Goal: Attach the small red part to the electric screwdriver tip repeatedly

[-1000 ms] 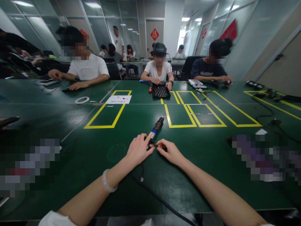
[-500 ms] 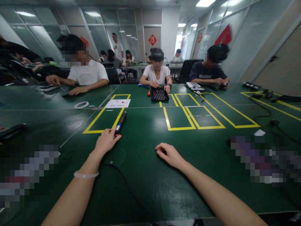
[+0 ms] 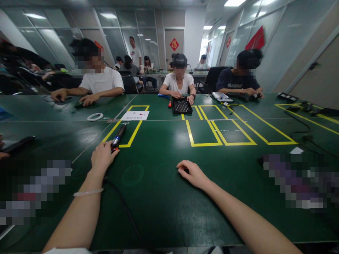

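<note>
My left hand (image 3: 103, 157) is closed around the rear end of an electric screwdriver (image 3: 118, 137), a slim black tool with a blue and silver band and some orange at its back. Its front part points away from me over the left yellow tape frame (image 3: 125, 145). A black cord (image 3: 124, 203) runs from under this hand toward the table's near edge. Apart from any object, my right hand (image 3: 192, 173) rests on the green table (image 3: 159, 197), fingers curled in toward the thumb; nothing shows between them.
A printed sheet (image 3: 135, 115) and a white ring (image 3: 95, 116) lie beyond my left hand. Across the table, a person handles a black tray (image 3: 182, 106) of small parts beside a red object (image 3: 170, 104). More yellow tape frames (image 3: 206, 144) mark the right side, with cables (image 3: 302, 121) farther right.
My left hand has carried the screwdriver leftward from the middle to the left tape frame, its cord trailing along. My right hand has stayed in nearly the same place.
</note>
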Demonstrator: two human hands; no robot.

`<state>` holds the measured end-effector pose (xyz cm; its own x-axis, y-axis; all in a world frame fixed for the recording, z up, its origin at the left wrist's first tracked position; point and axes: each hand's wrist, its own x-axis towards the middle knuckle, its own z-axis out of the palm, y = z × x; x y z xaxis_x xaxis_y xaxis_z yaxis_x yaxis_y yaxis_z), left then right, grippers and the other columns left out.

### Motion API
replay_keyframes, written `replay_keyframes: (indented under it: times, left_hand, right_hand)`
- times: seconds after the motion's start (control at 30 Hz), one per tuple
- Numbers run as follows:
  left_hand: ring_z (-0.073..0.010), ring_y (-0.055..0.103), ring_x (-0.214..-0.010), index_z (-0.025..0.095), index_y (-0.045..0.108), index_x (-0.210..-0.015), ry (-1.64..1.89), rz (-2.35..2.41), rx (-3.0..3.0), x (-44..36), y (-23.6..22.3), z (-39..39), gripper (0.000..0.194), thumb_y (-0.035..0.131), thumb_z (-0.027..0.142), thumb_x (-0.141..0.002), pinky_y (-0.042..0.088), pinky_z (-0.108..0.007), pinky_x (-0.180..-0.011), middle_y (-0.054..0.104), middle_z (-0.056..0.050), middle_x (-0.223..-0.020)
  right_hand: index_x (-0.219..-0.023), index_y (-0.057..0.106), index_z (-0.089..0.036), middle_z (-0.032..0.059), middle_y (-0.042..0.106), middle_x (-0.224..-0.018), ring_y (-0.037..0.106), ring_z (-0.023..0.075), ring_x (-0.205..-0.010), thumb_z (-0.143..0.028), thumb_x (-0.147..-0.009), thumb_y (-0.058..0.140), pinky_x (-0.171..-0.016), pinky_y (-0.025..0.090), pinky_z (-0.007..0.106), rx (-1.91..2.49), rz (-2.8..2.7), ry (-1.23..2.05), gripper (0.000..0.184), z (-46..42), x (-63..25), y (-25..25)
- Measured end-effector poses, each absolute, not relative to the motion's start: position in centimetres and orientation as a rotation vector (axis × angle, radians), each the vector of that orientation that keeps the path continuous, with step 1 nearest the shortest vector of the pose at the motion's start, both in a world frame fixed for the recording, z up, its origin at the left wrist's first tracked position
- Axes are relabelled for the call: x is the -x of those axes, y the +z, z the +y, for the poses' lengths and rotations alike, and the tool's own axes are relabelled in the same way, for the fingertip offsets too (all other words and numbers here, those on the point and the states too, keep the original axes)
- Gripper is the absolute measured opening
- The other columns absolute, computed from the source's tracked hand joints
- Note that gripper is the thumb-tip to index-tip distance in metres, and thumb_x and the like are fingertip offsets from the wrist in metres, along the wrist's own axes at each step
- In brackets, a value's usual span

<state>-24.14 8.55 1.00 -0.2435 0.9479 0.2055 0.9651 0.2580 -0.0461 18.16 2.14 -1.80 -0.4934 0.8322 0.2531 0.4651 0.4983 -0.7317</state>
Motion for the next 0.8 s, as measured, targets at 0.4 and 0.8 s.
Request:
replay_keyframes:
  times: [0.4,0.8]
  left_hand:
    - [-0.034,0.058,-0.098,0.01,0.058,-0.105,-0.055,-2.324,1.709,20.9,2.8,7.5,0.04,0.034,0.038,-0.09,0.047,-0.044,-0.079,0.057,-0.021,-0.11]
    - [-0.0179,0.059,-0.098,0.021,0.061,-0.119,-0.84,-1.775,3.137,7.1,2.7,4.2,0.038,0.042,0.041,-0.092,0.045,-0.029,-0.087,0.064,-0.006,-0.109]
  right_hand:
    - [-0.097,0.062,-0.019,0.0028,0.064,-0.083,0.058,0.0166,-0.078,-0.017,-0.088,0.055,-0.073,0.045,0.029,1.05,-2.158,0.799,0.012,2.1,-18.2,-1.6]
    - [-0.101,0.059,-0.02,0.0018,0.063,-0.085,0.059,0.0151,-0.078,-0.016,-0.087,0.055,-0.075,0.046,0.028,1.0,-2.132,0.843,0.015,1.9,-17.8,-2.1]
